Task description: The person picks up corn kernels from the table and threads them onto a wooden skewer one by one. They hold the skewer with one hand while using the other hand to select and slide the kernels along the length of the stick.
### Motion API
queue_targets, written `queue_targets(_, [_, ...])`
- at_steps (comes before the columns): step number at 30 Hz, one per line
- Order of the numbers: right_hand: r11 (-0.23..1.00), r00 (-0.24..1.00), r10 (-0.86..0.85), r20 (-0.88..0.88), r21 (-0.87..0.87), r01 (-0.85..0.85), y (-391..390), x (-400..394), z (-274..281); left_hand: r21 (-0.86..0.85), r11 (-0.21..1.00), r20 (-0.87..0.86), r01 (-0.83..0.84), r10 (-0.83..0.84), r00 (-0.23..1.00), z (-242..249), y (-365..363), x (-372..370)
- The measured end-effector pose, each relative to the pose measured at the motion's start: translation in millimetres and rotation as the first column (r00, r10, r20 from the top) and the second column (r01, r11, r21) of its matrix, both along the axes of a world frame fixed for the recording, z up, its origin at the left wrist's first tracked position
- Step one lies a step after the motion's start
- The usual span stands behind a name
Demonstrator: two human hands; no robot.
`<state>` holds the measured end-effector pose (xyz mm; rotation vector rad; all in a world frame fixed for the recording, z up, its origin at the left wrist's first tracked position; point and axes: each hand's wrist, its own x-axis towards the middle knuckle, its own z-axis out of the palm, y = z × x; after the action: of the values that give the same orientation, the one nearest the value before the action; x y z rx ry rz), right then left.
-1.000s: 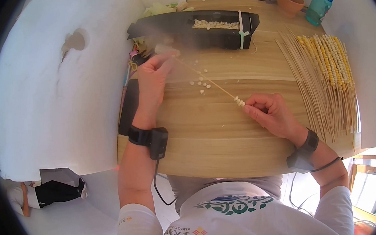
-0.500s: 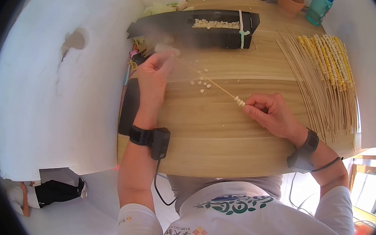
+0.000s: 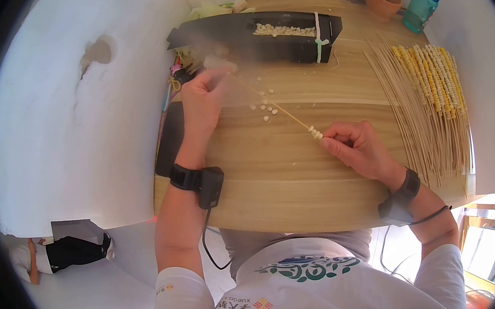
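Observation:
A thin wooden skewer [image 3: 283, 109] slants across the table between my two hands. My left hand [image 3: 200, 102] is closed in a pinch at its upper end, where a hazy smear blurs the fingertips. Several small cream-coloured beads [image 3: 315, 132] are threaded on the lower end. My right hand [image 3: 358, 149] pinches that end, thumb and forefinger against the last bead. Loose beads [image 3: 265, 109] lie on the wood beneath the skewer. Beyond them stands a black box [image 3: 219, 30] whose opening shows many more cream beads [image 3: 284, 30].
Bare skewers [image 3: 400, 117] lie at the right beside skewers filled with yellow and white beads [image 3: 429, 80]. A terracotta pot [image 3: 383, 2] and a teal bottle [image 3: 421, 7] stand at the back right. A white wall [image 3: 69, 135] borders the left; another person [image 3: 62, 255] is at lower left.
My left hand has shifted very slightly. The skewer, the threaded beads and my right hand look the same.

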<state>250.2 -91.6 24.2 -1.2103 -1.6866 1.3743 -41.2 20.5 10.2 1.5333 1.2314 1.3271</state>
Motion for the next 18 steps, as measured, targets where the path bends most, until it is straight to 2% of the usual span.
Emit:
queue_targets(10, [1.000,1.000,0.000,0.004,-0.003,0.000,0.1,0.5,2.4,0.005,1.000,-0.070,0.005,-0.004,0.998,-3.3,0.6,1.0])
queue_targets(13, [1.000,1.000,-0.010,-0.016,-0.008,0.010,0.2,0.7,3.4,0.024,1.000,0.000,0.019,-0.019,1.000,-1.2,0.7,2.7])
queue_targets(15, [1.000,1.000,-0.009,-0.024,-0.007,0.009,0.6,0.9,1.8,-0.041,0.998,0.195,0.055,-0.046,0.980,2.6,0.0,2.5])
queue_targets(16, [1.000,0.999,-0.008,-0.032,-0.008,0.008,0.7,0.9,1.0,-0.040,0.998,0.195,0.055,-0.046,0.980,2.1,0.7,1.8])
queue_targets(18, [1.000,0.999,-0.007,-0.038,-0.005,0.007,0.7,0.9,0.6,-0.137,0.988,0.349,0.076,-0.024,0.937,-1.1,3.0,-0.2])
